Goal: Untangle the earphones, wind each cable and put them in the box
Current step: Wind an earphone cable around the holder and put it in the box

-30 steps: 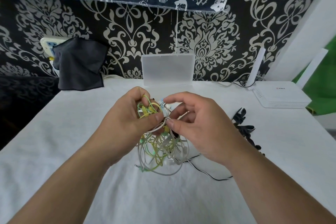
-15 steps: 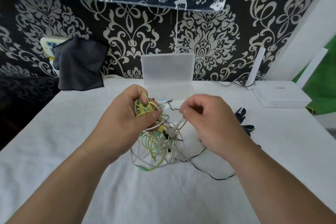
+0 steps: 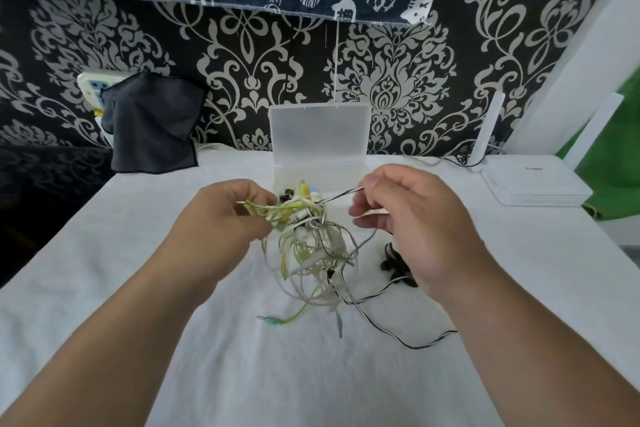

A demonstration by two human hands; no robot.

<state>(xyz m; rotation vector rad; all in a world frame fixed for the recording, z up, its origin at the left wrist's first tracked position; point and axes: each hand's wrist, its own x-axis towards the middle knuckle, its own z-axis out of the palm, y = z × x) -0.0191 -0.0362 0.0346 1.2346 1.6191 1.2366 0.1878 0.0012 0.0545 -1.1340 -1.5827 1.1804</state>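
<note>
A tangle of earphones (image 3: 308, 250), with green, yellow, white and black cables, hangs above the white table between my hands. My left hand (image 3: 221, 218) grips the yellow-green strands at the top left of the knot. My right hand (image 3: 412, 218) pinches a thin black-and-white cable that runs out of the knot to the right. A green jack plug (image 3: 273, 321) and a loose black cable (image 3: 408, 340) trail on the cloth. The translucent box (image 3: 318, 149) stands open behind the tangle, its lid upright.
A white cloth (image 3: 242, 374) covers the table. A dark grey cloth (image 3: 152, 128) hangs at the back left over a socket. A white router (image 3: 533, 180) sits at the back right. Black clips (image 3: 394, 263) lie just below my right hand.
My hands have drawn apart. The left pulls the yellow-green strands left while the right draws the thin cable out to the right, stretching the top of the knot.
</note>
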